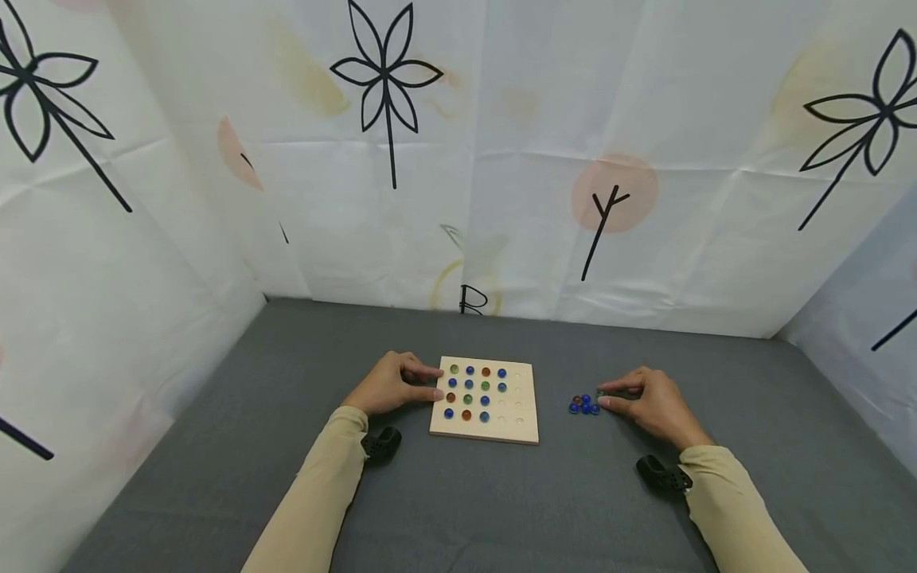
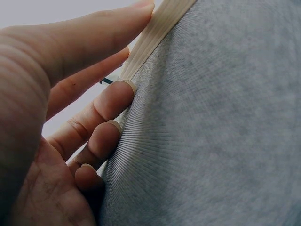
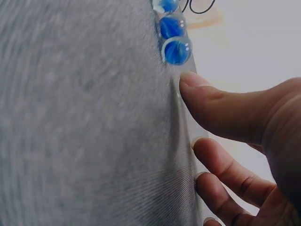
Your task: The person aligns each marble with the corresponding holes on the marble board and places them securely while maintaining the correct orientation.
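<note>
A square wooden board [image 1: 483, 430] lies on the grey cloth, with blue, green and reddish-brown marbles in rows of hollows. Bare hollows show along its right side. My left hand [image 1: 392, 383] touches the board's left edge with thumb and fingers; its wrist view shows the thumb tip against the wooden edge [image 2: 160, 30]. To the board's right sits a small cluster of marbles [image 1: 586, 408], mostly blue with one reddish-brown. Beside it, my right hand [image 1: 650, 404] pinches what looks like a small greenish marble [image 1: 600, 393], mostly covered by thumb and forefinger. Blue marbles [image 3: 177, 51] appear above the right thumb.
Dark grey cloth [image 1: 544, 509] covers the table. White fabric [image 1: 516, 119] printed with flowers and circles hangs behind it and along both sides. Black wrist devices [image 1: 662, 476] sit under the sleeves on both arms.
</note>
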The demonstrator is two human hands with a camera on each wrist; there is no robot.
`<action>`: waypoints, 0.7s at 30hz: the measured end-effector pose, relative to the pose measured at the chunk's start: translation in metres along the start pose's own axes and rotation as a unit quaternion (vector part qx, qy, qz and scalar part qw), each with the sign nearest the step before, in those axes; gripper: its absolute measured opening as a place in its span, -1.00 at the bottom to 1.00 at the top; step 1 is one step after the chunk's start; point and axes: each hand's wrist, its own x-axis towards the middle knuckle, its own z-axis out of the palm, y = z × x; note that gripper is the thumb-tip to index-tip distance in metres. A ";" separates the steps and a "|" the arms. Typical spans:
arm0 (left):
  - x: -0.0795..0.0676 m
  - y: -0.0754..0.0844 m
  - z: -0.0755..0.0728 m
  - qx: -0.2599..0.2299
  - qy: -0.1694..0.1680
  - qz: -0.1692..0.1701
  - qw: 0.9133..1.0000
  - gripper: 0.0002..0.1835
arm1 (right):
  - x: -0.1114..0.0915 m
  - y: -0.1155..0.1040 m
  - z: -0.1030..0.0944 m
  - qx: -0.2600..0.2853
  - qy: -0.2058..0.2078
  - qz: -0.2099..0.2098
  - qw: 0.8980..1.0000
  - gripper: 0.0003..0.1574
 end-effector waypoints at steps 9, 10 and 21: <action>0.000 0.001 0.000 0.003 0.001 0.003 1.000 -0.59 | 0.001 -0.010 -0.003 0.011 0.016 -0.013 1.000 -0.72; 0.000 0.001 0.000 0.003 0.001 0.003 1.000 -0.59 | 0.001 -0.011 -0.003 0.014 0.020 -0.018 1.000 -0.72; 0.001 -0.003 0.000 -0.001 0.000 0.014 1.000 -0.59 | 0.001 -0.035 0.000 0.045 0.036 -0.043 0.997 -0.75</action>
